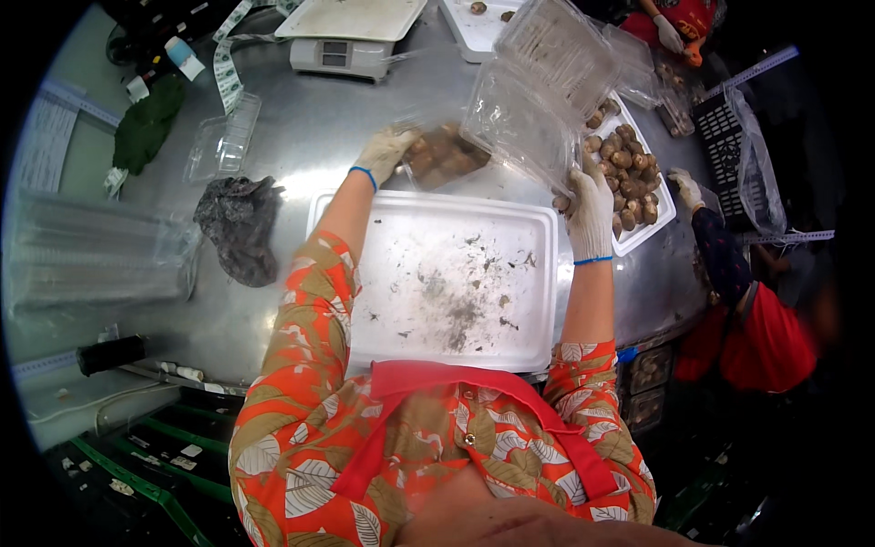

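Note:
My left hand (383, 157), in a pale knit glove with a blue band, is closed on the near-left edge of a clear plastic box (447, 162) holding brown, roundish produce, perhaps mushrooms or small taro. My right hand (591, 217), gloved likewise, has its fingers closed at the lower edge of an empty clear plastic container (524, 123). Brown pieces show beside its thumb. Just right of that hand, a white tray (663, 214) bears a heap of the same produce (629, 173). Between my forearms lies a white tray (401, 310) with dark crumbs of dirt on its bottom.
A scale (342, 55) stands at the far edge, with a strip of labels (228, 68) beside it. Left are a dark crumpled cloth (239, 228), an open clear box (223, 137) and stacked clear containers (100, 251). At right, a co-worker's gloved hand (685, 189) nears a black crate (729, 146).

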{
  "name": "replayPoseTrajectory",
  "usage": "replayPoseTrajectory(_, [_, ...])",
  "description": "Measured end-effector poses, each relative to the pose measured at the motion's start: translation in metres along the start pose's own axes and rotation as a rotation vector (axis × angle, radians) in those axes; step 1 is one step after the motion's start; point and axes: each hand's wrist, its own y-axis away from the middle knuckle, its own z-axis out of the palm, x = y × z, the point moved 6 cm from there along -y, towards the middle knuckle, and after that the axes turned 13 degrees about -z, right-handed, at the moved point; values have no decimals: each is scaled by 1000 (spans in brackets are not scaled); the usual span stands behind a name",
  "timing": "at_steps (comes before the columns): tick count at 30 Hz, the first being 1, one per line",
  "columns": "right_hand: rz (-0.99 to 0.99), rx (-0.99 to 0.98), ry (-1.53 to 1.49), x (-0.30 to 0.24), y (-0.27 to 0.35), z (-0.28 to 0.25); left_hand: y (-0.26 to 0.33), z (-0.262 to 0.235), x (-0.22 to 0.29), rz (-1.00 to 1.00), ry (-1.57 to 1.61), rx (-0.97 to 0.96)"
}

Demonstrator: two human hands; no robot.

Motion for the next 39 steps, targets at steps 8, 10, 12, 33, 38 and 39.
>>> replayPoseTrajectory(8, [19, -70, -43, 9, 15, -5, 46, -30, -1, -124, -190, 585])
replayPoseTrajectory(10, [29, -127, -63, 14, 20, -1, 79, -44, 19, 35, -114, 696])
replayPoseTrajectory(12, [52, -166, -62, 23, 25, -1, 102, -31, 47, 90, 243, 410])
replayPoseTrajectory(33, [75, -627, 62, 25, 93, 67, 140, -109, 31, 40, 614, 457])
replayPoseTrajectory(38, [150, -644, 135, 48, 105, 59, 180, -220, 12, 189, 686, 840])
replayPoseTrajectory(39, [170, -644, 135, 54, 109, 58, 179, -255, -4, 164, 896, 855])
